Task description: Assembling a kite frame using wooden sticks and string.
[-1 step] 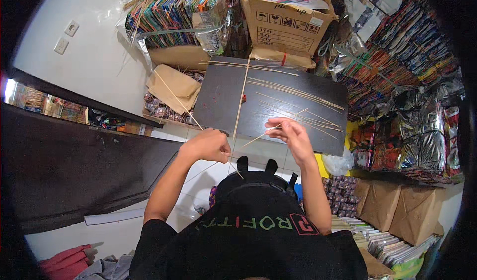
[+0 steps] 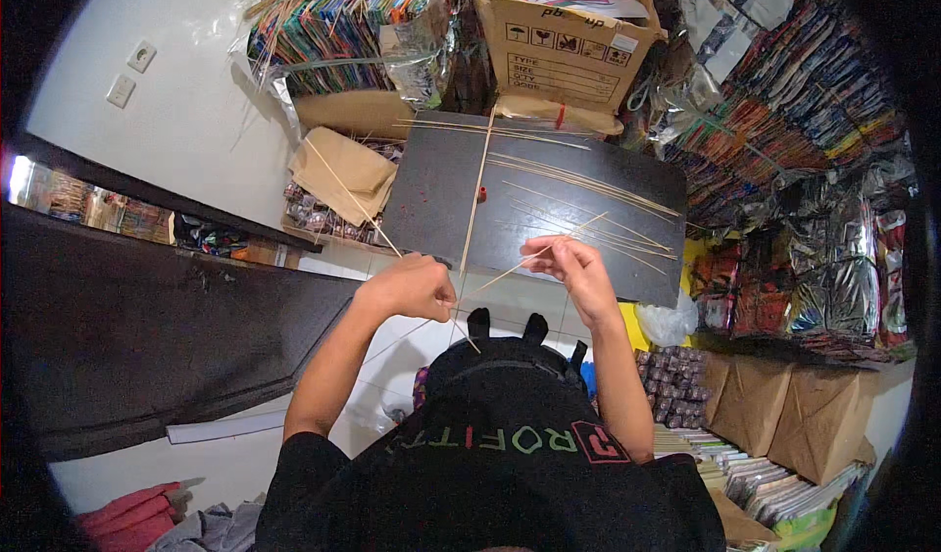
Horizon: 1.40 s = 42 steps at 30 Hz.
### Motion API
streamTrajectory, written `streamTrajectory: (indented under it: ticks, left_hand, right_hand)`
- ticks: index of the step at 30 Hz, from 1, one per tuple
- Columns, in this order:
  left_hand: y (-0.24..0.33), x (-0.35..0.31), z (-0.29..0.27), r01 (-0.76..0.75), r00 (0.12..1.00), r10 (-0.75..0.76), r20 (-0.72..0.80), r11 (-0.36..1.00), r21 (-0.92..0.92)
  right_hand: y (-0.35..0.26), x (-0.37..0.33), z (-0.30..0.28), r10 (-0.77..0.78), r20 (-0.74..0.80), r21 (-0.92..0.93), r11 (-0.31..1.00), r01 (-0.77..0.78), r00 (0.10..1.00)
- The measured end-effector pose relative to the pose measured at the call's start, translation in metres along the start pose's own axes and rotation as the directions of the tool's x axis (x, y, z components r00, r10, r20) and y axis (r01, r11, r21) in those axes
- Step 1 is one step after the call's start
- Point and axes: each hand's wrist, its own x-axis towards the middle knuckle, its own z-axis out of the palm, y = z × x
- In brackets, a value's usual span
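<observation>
- A thin stick [image 2: 508, 272], centre of the frame, slants through the right hand [image 2: 580, 276]; its fingers pinch it between thumb and fingertips, the others loosely curled.
- Left of centre, the left hand [image 2: 407, 287] is closed in a fist, apparently around another long stick [image 2: 348, 192].
- A light pinch, with the tips kept apart, would likely suit such slender pieces, which could snap if bent.
- Beyond, more sticks [image 2: 588, 181] lie across the dark table [image 2: 426, 160].
- Upper centre: a cardboard box [image 2: 564, 67].

Coloured letters [image 2: 493, 441] on shirt [image 2: 529, 503]; black symbols [image 2: 568, 40], print [image 2: 523, 61] on carton [image 2: 588, 98].
</observation>
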Motion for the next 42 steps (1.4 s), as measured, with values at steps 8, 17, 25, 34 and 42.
streamTrajectory:
  ticks: [8,17,25,34,42]
  left_hand:
    - [0.000,0.001,0.008,-0.031,0.999,0.034,-0.034,0.997,0.071]
    - [0.009,0.000,0.006,-0.020,1.000,0.020,0.001,0.995,0.093]
    - [-0.008,-0.002,0.030,0.034,0.996,-0.036,0.081,0.999,0.031]
    - [-0.015,-0.005,0.027,0.043,0.995,-0.039,0.095,0.998,-0.039]
    - [-0.011,-0.004,0.019,0.027,0.997,-0.031,0.068,0.998,0.056]
  right_hand:
    - [0.014,0.002,0.007,0.088,-0.018,-0.036,0.995,-0.088,0.996]
    - [0.020,0.003,0.004,0.135,-0.024,0.046,0.990,-0.133,0.991]
    - [0.004,0.005,-0.009,-0.004,-0.204,0.064,0.998,0.017,0.979]
    - [-0.008,-0.001,-0.020,-0.075,-0.115,0.322,0.941,0.109,0.991]
    - [0.002,0.004,-0.027,-0.074,-0.138,0.256,0.961,0.108,0.988]
